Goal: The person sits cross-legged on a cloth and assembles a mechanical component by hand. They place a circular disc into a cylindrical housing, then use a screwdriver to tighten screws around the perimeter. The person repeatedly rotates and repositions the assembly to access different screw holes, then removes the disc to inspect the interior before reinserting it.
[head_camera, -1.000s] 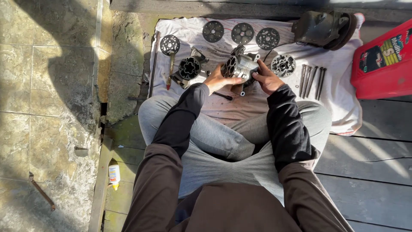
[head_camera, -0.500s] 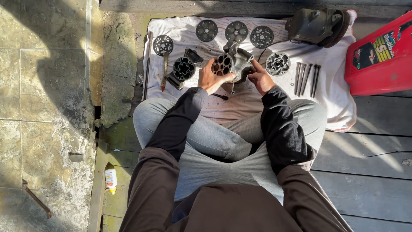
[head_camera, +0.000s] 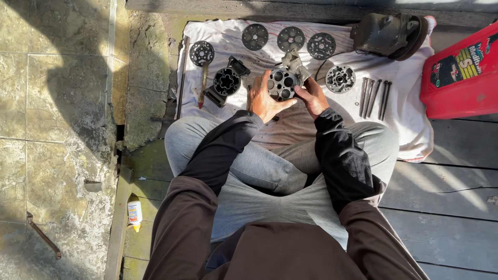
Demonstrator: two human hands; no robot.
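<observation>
Hands hold one metal cylinder block (head_camera: 282,83) with round holes in its face, up above the white cloth (head_camera: 410,124). The left hand (head_camera: 263,99) wraps its fingers (head_camera: 265,80) around the block's left side. The right hand (head_camera: 313,97) grips the right side, fingers curled tight on it. Just left of the left fingers lies a dark housing part (head_camera: 224,83). Past the fingertips, three round plates (head_camera: 290,38) sit in a row. Just right of the right fingers rests a round metal piece (head_camera: 340,78), then four long bolts (head_camera: 374,97). Far right stands a red can (head_camera: 463,73), boxy, with a dark and yellow label. Far left and below, a small white bottle (head_camera: 135,212) with a yellow cap lies on the ground.
</observation>
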